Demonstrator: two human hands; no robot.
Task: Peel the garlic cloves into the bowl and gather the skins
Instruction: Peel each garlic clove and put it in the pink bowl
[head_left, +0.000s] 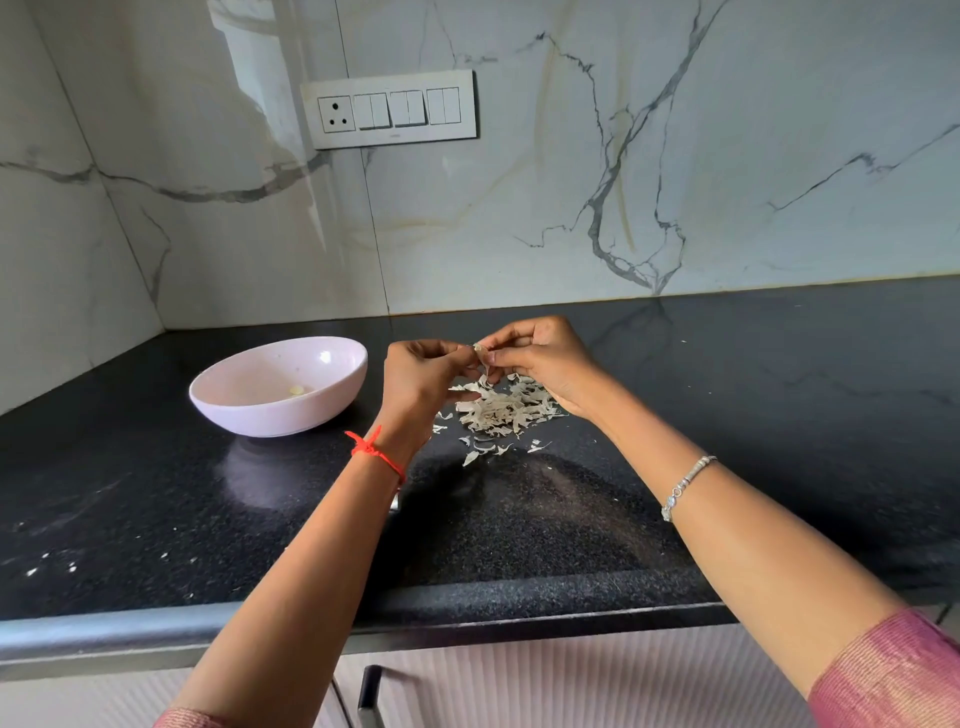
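A small garlic clove (480, 352) is pinched between my left hand (422, 376) and my right hand (543, 358), a little above the black counter. A thin strip of skin hangs down from the clove. Directly under my hands lies a pile of pale garlic skins (501, 408), with a few loose flakes scattered in front of it. To the left stands a pale pink bowl (249, 413) with a peeled clove (296, 389) lying in its bottom.
The black speckled counter (571, 519) runs into a corner with marble wall tiles at the left and back. A switch panel (389, 109) sits on the back wall. Small white specks dot the counter near its front left edge. Cabinet fronts show below.
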